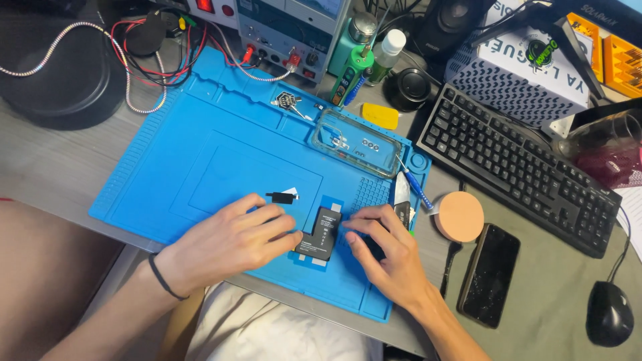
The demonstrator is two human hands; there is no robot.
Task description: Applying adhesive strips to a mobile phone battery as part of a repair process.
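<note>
Item: black battery (321, 233) lying flat on blue repair mat (200, 127), pinched between left hand (234, 237) and right hand (388, 254), fingertips closed against its edges; step judged positioning, next calling for steady, even pressure.

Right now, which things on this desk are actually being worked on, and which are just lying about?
In use:
left hand
right hand
black battery
blue mat

Lying about:
keyboard
phone
mouse
clear tray
round orange pad
</note>
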